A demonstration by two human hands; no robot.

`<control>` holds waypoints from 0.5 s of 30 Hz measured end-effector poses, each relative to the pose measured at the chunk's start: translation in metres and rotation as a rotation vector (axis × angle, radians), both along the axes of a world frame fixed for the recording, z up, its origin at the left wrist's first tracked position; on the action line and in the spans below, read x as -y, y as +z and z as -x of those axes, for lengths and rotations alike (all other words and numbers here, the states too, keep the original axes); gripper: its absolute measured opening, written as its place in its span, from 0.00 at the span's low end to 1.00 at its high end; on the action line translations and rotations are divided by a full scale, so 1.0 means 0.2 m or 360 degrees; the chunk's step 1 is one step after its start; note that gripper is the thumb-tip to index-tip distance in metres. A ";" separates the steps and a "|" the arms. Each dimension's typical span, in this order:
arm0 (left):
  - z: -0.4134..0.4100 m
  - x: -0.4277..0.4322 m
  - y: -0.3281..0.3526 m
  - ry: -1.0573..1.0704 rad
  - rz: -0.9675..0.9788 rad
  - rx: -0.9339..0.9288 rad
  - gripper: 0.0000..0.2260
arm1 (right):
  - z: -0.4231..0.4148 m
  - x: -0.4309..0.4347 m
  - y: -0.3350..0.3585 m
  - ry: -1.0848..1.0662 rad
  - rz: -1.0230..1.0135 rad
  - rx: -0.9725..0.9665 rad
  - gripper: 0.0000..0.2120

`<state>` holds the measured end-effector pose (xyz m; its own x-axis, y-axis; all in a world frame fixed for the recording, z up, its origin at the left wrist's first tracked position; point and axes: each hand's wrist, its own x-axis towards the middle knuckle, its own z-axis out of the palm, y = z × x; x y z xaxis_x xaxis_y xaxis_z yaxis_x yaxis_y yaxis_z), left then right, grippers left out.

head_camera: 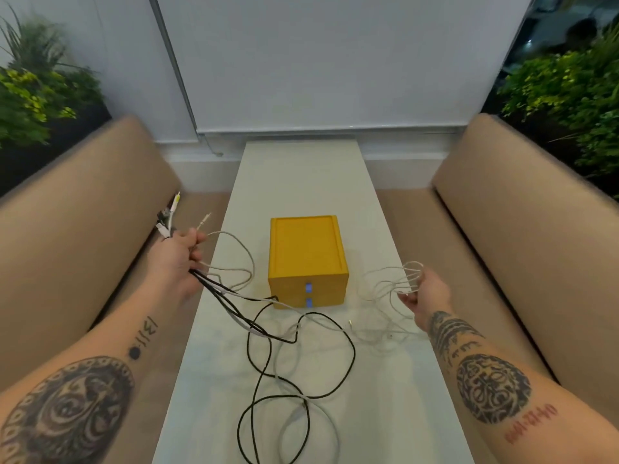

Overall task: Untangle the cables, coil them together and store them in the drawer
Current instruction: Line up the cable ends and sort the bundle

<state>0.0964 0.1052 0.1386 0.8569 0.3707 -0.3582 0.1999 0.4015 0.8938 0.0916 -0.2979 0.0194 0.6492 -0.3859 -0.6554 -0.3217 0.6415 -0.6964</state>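
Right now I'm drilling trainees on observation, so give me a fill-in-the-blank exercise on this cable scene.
1. The box on the table is ____ in colour.
2. Its two drawers are both ____.
3. The left hand grips cable ends, some white and some ____.
4. The right hand holds loops of a thin ____ cable.
Missing words: yellow; closed; black; white.

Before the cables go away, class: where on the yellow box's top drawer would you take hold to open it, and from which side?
Pinch the upper blue tab on the yellow box, coming from the near side: it seems that drawer's only handle, on the flat front facing the person. The left hand and right hand both grip cables, so free one first.
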 end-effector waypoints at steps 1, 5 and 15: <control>0.02 0.02 0.01 -0.0037 0.0012 -0.0008 0.14 | 0.02 -0.07 0.01 0.0016 0.0125 0.0009 0.06; 0.05 0.12 0.05 -0.0253 0.0061 0.0038 0.14 | 0.01 -0.19 0.07 0.0078 0.0178 0.0098 0.16; 0.07 0.21 0.23 -0.0620 0.0274 0.0164 0.16 | 0.08 -0.24 0.06 0.1492 0.0783 -0.0507 0.15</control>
